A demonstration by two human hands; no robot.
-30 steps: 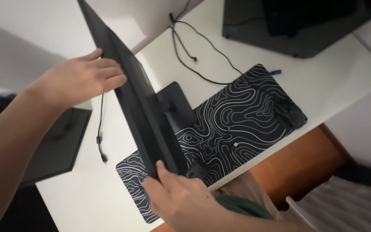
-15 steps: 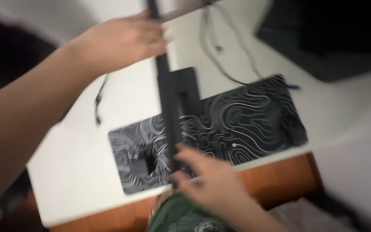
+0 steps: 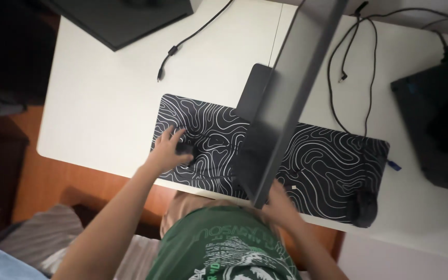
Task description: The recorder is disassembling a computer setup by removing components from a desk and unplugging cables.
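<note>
Head view: right hand (image 3: 280, 203) seemingly on monitor (image 3: 286, 98).

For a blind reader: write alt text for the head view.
Seen from above, a right hand holds the lower edge of a dark monitor over a patterned desk mat; the left hand rests on a small black object on it.

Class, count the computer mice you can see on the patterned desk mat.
2. One black mouse lies under the left hand at the mat's left end; another mouse sits at its right corner. The monitor may hide more.
</note>
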